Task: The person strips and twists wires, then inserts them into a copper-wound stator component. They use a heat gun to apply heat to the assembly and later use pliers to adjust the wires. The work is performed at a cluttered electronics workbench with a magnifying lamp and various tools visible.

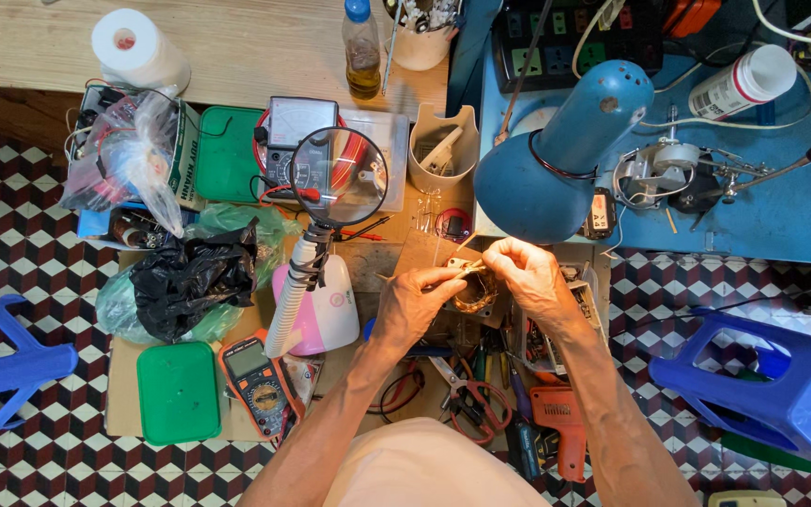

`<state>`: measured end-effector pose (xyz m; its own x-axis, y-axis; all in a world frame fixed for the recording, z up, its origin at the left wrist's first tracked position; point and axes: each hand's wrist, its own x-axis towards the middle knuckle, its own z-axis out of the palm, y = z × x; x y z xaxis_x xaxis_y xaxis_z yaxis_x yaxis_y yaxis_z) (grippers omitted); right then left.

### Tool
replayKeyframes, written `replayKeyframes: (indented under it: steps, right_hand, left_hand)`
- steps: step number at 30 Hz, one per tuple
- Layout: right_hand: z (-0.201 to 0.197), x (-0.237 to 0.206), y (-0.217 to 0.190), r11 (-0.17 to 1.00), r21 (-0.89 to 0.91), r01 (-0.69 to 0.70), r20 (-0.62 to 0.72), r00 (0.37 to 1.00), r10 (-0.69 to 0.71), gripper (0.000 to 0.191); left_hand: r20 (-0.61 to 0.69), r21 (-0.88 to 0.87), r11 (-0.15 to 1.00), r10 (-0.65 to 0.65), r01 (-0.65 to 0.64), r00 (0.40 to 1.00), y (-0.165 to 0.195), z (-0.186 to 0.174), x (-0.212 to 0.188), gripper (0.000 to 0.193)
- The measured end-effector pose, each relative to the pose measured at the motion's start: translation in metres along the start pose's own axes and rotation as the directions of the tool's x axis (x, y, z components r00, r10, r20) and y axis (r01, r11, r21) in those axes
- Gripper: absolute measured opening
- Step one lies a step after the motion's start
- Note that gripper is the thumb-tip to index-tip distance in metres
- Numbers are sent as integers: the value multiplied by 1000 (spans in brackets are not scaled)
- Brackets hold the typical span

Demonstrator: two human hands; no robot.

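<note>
Cluttered bench (237, 56): copper coil (474, 293) is steadied in left hand (415, 305) grip, right hand (527, 272) pinching its wire under lamp (560, 150) for light.

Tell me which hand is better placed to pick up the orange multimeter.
Left, probably. The left hand is on the same side as the orange multimeter, which lies beside the left forearm. The right hand would have to cross over.

Both hands are working in a tight pocket: the blue lamp (556, 155) is hanging just above the right hand (529, 277), while the magnifying glass (338, 176) and its white hose are standing close beside the left hand (415, 305). Scissors (466, 399) and an orange tool (560, 427) are crowding the near side between the forearms.
</note>
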<state>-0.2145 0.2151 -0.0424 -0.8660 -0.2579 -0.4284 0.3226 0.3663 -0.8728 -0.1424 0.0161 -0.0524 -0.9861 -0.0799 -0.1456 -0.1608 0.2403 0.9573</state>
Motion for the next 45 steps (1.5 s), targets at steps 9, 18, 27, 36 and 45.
replayKeyframes:
  steps: [9,18,27,36,45]
  right_hand:
    - [-6,4,-8,989,129,66,84,994,-77,17]
    - [-4,-1,-15,998,24,56,96,994,-58,19]
    - [-1,-3,-12,992,-103,66,45,997,-61,20]
    - [-16,-12,-33,998,-60,24,-5,1000,-24,26]
    - [-16,-14,-43,934,-349,80,35,997,-72,20]
  left_hand:
    - [9,10,997,-76,76,997,0,1,-1,29]
    - [35,16,995,-95,95,995,4,-1,0,29]
    - [16,-28,999,-29,29,999,4,1,-3,29]
    - [46,-21,995,-92,93,995,9,-1,-3,29]
    - [36,22,993,-114,113,993,12,-2,-4,29]
